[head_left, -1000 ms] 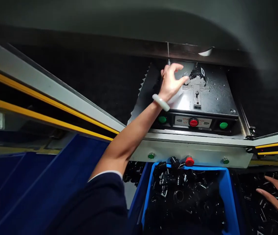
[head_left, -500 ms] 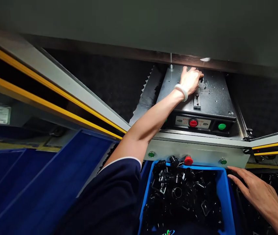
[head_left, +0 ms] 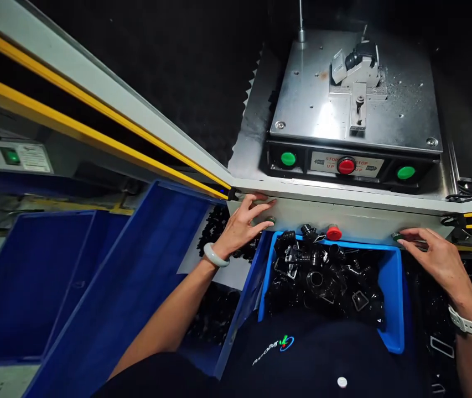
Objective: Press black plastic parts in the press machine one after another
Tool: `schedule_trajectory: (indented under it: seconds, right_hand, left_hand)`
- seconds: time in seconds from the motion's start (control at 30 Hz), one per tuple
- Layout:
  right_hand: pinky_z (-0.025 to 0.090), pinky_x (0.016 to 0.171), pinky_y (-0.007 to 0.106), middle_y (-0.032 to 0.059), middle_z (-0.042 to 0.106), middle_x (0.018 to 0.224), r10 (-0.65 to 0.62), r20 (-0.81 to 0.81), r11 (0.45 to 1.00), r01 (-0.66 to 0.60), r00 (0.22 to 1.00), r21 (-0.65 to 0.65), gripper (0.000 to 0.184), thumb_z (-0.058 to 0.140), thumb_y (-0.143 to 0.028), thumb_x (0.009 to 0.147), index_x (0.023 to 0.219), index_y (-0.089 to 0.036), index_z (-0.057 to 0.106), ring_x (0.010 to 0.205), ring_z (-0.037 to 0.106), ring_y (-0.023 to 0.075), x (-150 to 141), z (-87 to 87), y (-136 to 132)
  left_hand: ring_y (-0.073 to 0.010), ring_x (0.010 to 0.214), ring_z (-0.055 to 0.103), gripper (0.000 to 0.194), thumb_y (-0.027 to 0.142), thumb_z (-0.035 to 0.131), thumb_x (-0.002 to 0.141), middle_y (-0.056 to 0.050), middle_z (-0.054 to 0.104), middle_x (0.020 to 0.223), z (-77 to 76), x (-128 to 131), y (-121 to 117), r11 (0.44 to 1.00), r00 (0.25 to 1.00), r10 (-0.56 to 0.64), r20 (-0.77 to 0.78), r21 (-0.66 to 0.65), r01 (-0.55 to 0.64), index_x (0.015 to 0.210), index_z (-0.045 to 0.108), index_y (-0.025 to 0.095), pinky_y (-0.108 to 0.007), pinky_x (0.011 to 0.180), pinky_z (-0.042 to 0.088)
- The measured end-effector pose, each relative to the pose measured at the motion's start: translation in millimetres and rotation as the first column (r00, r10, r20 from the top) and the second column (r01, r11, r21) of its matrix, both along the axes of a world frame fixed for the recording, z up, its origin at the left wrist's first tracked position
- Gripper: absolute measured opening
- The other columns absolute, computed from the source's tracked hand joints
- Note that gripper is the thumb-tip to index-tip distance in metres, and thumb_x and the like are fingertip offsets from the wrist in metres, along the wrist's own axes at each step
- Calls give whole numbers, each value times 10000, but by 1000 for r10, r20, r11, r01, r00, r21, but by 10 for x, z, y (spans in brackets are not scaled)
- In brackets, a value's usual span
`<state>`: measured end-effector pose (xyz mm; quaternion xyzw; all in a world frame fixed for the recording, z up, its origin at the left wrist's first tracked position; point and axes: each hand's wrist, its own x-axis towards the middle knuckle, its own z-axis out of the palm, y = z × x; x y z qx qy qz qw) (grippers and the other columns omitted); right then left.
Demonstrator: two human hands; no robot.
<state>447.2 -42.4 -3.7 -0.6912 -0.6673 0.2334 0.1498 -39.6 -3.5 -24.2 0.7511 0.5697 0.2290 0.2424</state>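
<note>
My left hand is at the white front panel, its fingers apart and the thumb at the left green button. On the other side, my right hand has its thumb and fingertips around the right green button, with nothing lifted in it. Beyond the panel, a black plastic part lies on a metal fixture bolted to a steel plate. Between my hands and below them stands a blue bin of shiny black plastic fittings.
A red button sits mid-panel. Another red button and two green ones are on the black control box. Yellow-edged bars flank the opening at left and right. Blue panels stand at the left.
My left hand has come back from the fixture to the front panel. My right hand has come to the right green button. The dark cover above has cleared the plate, showing the black part.
</note>
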Motion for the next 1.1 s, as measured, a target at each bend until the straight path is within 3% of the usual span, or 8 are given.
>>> schedule_trajectory:
  seconds: [0.13, 0.37, 0.53, 0.73, 0.83, 0.93, 1.03, 1.1]
  right_hand:
    - [556, 805, 381, 74, 747, 1003, -67, 35, 996, 65, 997, 59, 381, 592, -588, 922, 953, -234, 727, 837, 702, 227, -70, -5, 11]
    - [557, 792, 372, 102, 730, 1031, -113, 61, 985, 103, 992, 140, 305, 560, -492, 979, 988, -214, 684, 834, 679, 224, -214, -102, -60]
    - [532, 896, 410, 131, 727, 1147, -97, 310, 968, 16, 946, 251, 324, 479, -432, 1066, 1148, -193, 681, 1050, 668, 285, -551, -53, -400]
    - [522, 673, 324, 78, 744, 1070, 162, 379, 986, -164, 911, -25, 335, 354, -169, 1059, 1198, -270, 641, 924, 717, 240, -853, -189, -704]
    - [457, 568, 295, 73, 729, 983, 200, 411, 980, -183, 889, -83, 421, 319, -80, 1006, 1149, -287, 657, 820, 699, 223, -888, -310, -664]
    - [433, 545, 279, 98, 705, 877, 195, 433, 980, -164, 880, -108, 353, 379, -58, 950, 1030, -223, 682, 763, 685, 215, -903, -389, -588]
    - [426, 532, 281, 127, 705, 871, 183, 453, 982, -143, 872, -121, 325, 399, -49, 928, 992, -165, 696, 747, 695, 222, -868, -399, -585]
    - [457, 551, 289, 128, 733, 959, 167, 452, 984, -123, 876, -126, 341, 395, -93, 970, 1076, -168, 711, 769, 715, 224, -792, -381, -639]
  left_hand:
    - [-227, 933, 650, 364, 349, 666, 958, -106, 574, 1321, -13, -18, 72, 1000, 997, 6, -74, -7, -7, 1309, 688, 256, -379, 829, 583]
    - [-283, 1145, 620, 328, 265, 640, 984, -113, 615, 1344, 105, 296, -105, 991, 993, 106, -47, 89, -102, 1308, 680, 238, -448, 976, 494]
    - [-287, 1172, 599, 344, 330, 688, 988, -56, 727, 1298, 263, 684, -169, 972, 971, -237, -27, -15, 236, 1329, 658, 298, -432, 942, 420]
    - [-267, 1062, 628, 329, 185, 676, 965, -40, 768, 1236, 192, 859, -78, 935, 938, -343, -53, -118, 336, 1282, 667, 270, -405, 875, 376]
    - [-263, 1057, 635, 287, 221, 657, 984, -46, 775, 1214, 184, 842, -69, 939, 943, -333, -16, -94, 330, 1267, 679, 262, -425, 902, 393]
    - [-267, 1064, 650, 203, 288, 627, 1011, -63, 784, 1180, 217, 814, -90, 961, 960, -268, 78, -54, 272, 1186, 720, 244, -454, 940, 427]
    - [-250, 1057, 681, 193, 325, 600, 1024, -78, 782, 1117, 259, 807, -117, 986, 943, -137, 304, -53, 160, 1093, 748, 223, -437, 962, 493]
    - [-225, 1024, 699, 229, 373, 602, 1021, -80, 768, 1078, 281, 818, -138, 990, 874, -26, 486, -111, 92, 1063, 759, 212, -389, 939, 544]
